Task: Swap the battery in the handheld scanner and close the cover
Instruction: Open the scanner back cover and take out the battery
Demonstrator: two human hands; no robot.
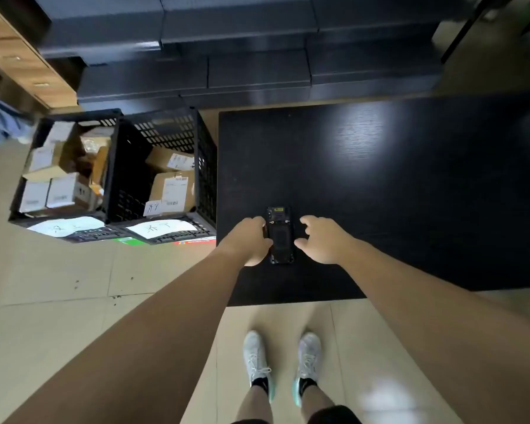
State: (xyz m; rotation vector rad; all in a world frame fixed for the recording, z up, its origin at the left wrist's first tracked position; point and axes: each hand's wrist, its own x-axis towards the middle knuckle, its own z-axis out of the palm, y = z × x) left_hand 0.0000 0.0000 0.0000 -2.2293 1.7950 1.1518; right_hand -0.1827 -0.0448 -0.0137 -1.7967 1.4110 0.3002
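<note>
A black handheld scanner [280, 235] lies flat, back side up, near the front left of a dark table [380, 194]. A yellow label shows at its far end. My left hand [248, 241] presses against the scanner's left edge, fingers curled onto it. My right hand [322, 240] hovers just right of the scanner with fingers spread and thumb close to its right edge; whether it touches is unclear. No separate battery or cover is visible.
Two black plastic crates [153, 182] with cardboard boxes and paper labels stand on the floor left of the table. Dark stacked boxes [227, 65] fill the back. My feet in grey shoes [282, 362] stand on the tiled floor.
</note>
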